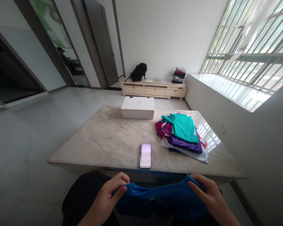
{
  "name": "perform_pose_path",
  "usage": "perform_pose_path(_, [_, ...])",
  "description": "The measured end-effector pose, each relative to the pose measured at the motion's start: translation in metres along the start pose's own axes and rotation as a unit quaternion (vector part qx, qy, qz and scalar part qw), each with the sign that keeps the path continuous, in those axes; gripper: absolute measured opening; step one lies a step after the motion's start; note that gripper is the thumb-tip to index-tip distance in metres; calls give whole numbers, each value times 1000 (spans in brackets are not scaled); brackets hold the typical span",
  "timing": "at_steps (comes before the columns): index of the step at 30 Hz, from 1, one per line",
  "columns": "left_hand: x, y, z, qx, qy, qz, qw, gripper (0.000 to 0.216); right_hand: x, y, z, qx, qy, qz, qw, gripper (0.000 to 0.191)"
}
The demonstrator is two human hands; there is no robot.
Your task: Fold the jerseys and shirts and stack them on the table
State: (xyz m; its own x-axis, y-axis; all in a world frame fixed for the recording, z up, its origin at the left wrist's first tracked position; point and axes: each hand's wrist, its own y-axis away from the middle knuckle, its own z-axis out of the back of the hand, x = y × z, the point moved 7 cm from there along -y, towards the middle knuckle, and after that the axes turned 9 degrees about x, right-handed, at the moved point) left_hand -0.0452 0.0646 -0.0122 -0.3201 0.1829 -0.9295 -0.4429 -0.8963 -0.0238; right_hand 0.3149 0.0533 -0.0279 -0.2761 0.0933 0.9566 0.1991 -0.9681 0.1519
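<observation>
A blue shirt point(160, 196) with a dark front hangs between my two hands, below the near edge of the table and over my lap. My left hand point(110, 194) pinches it at one shoulder beside the neckline. At the other shoulder, my right hand point(206, 193) grips the cloth between thumb and fingers. The neckline sags a little between them, and the lower part of the shirt runs out of view. On the table beyond lies a pile of folded shirts, a teal shirt point(184, 127) on top and a purple shirt point(186, 143) under it.
A phone point(145, 156) lies near the front edge of the marble table point(96, 138). A white box point(137, 108) stands at its far side. Behind, a low cabinet point(155, 89) bears a black backpack point(139, 72) and stacked clothes point(178, 76). A person point(67, 59) sits beyond a doorway.
</observation>
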Motion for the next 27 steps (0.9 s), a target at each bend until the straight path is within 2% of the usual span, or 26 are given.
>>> perform_pose_path(3, [14,1,-8,8,17,42,999,56,-3,1,-1,0,-30,-3,1000,37])
perform_pose_path(5, [20,4,-12,22,-1,53,998,48,-6,2,-1,-1,-56,-8,998,38])
perform_pose_path(8, [16,6,-18,69,-31,28,997,46,-8,2,1,-3,-76,-13,997,38])
perform_pose_path(11, [6,4,-17,89,-44,-6,995,25,-6,3,6,-26,-65,-13,997,38])
perform_pose_path(17, [-4,-7,2,-33,-62,14,997,30,3,2,4,-20,-45,-22,999,37])
perform_pose_path(21, [-12,-17,-3,-103,-36,15,994,35,24,-1,-3,-28,-25,39,999,32])
perform_pose_path(24, [-10,-23,-18,-135,11,60,989,40,25,-3,-25,-20,-94,12,995,34])
perform_pose_path(27, [-14,-29,-42,-123,46,77,988,42,19,-5,-63,-9,-210,-36,977,41])
